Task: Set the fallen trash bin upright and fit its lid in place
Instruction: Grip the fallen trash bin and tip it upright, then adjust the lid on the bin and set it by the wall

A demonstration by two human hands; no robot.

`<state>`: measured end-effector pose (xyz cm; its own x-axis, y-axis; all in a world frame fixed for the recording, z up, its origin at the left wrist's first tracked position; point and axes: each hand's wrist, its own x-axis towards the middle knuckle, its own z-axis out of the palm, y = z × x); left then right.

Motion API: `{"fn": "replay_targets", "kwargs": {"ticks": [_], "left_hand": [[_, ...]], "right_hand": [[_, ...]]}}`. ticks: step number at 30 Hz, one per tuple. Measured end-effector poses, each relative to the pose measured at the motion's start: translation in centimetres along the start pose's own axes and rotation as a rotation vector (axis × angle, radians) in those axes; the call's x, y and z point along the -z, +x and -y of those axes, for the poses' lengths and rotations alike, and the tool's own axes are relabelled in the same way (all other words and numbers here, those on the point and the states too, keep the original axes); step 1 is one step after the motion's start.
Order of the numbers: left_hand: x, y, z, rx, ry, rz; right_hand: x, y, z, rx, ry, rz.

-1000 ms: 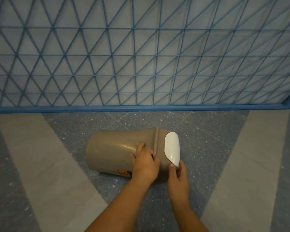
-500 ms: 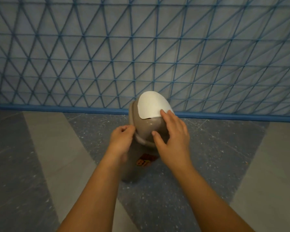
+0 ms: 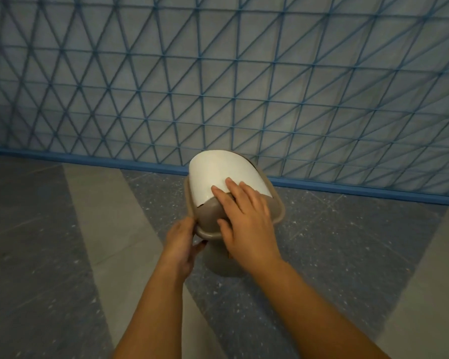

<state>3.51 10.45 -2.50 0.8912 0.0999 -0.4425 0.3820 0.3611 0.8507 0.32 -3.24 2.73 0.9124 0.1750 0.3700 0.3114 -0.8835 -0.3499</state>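
Observation:
The tan trash bin [image 3: 219, 265] stands upright on the floor, seen from above, mostly hidden under its lid and my hands. Its domed tan lid [image 3: 209, 216] sits on top, with a white swing flap [image 3: 218, 177] facing up and toward me. My right hand [image 3: 246, 218] lies flat on the dome, fingertips touching the flap's lower edge. My left hand [image 3: 182, 242] pinches the lid's rim at its near left side. Whether the lid is fully seated on the bin I cannot tell.
A wall with a blue triangular lattice [image 3: 244, 86] rises just behind the bin, ending in a blue baseboard [image 3: 88, 159]. The floor has speckled dark tiles [image 3: 335, 242] and plain grey bands [image 3: 109, 216].
The bin went from lying on its side to standing upright. Since half a second ago my right hand has slid up over the dome and my left has dropped to the rim.

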Motion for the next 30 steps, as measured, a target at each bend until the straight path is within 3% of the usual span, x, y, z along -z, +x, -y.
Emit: {"fn": "replay_targets", "kwargs": {"ticks": [6, 9, 11, 13, 15, 17, 25, 30], "left_hand": [[-0.2, 0.2, 0.2, -0.012, 0.0, 0.001], [0.0, 0.5, 0.1, -0.012, -0.003, 0.01], [0.3, 0.6, 0.0, -0.008, 0.011, 0.037], [0.7, 0.6, -0.1, 0.003, 0.025, 0.084], [1.1, 0.5, -0.3, 0.019, 0.019, 0.115], [1.5, 0.6, -0.6, 0.035, 0.025, 0.125], [1.8, 0.4, -1.8, 0.168, 0.023, 0.134], [1.0, 1.1, -2.6, 0.132, -0.04, -0.081]], "right_hand": [[-0.2, -0.3, -0.7, 0.058, -0.028, -0.03], [0.4, -0.2, -1.8, 0.073, 0.139, -0.165], [0.8, -0.1, -3.6, -0.06, 0.321, -0.311], [0.9, 0.0, -5.9, -0.34, 0.489, -0.359], [0.9, 0.3, -8.0, -0.63, 0.629, -0.274], [0.7, 0.5, -9.5, -0.763, 0.67, -0.158], [0.9, 1.4, -11.2, -0.96, 0.929, -0.057], [2.2, 0.3, -10.7, -1.0, 0.983, 0.156]]}}
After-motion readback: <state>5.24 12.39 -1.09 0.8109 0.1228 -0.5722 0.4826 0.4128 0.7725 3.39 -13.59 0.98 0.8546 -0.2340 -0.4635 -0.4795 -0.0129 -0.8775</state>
